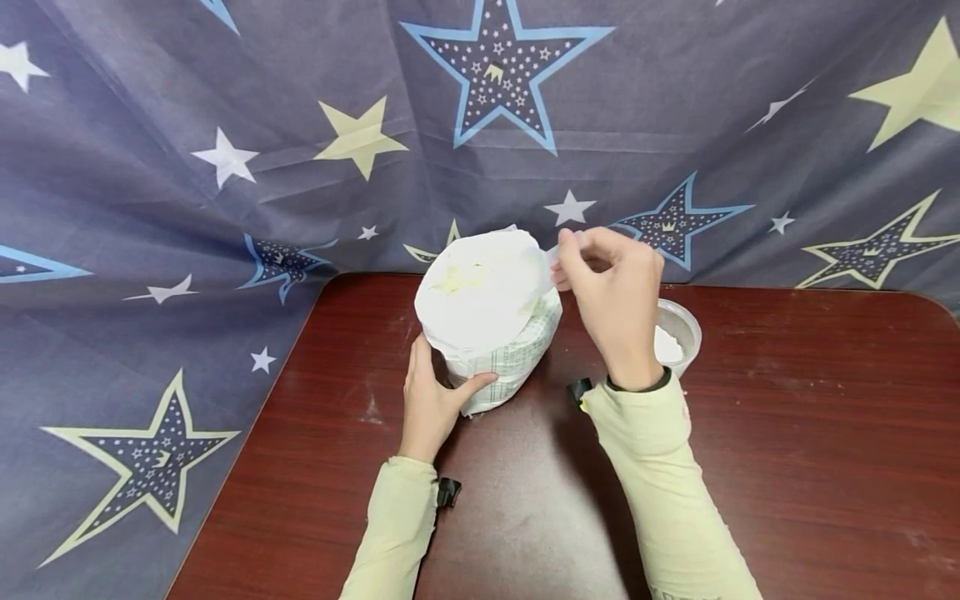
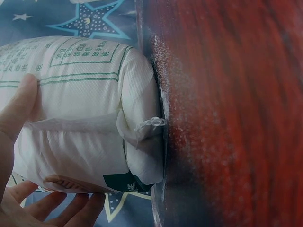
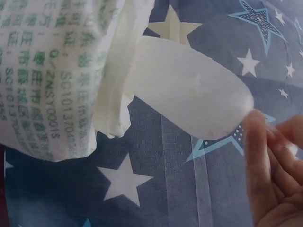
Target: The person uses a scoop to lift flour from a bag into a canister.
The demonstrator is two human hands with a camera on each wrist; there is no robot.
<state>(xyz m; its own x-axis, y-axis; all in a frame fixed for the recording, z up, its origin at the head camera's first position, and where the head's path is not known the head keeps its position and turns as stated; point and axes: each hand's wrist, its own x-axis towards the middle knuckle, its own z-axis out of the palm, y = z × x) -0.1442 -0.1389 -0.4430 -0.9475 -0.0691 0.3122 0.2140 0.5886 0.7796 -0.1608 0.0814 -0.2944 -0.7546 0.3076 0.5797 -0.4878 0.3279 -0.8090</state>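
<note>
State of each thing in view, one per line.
Bag: standing on the table, mouth open, fill level unclear
Scoop: one end hidden by the bag's rim; load not visible
Bowl: holds white powder, partly hidden by the sleeve
Left hand: gripping the bag
Right hand: pinching the scoop
Table: specked with white
Backdrop: hanging, creased

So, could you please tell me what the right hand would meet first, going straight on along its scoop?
The right hand would probably meet the white bag first, near its top, though depth is unclear.
</note>
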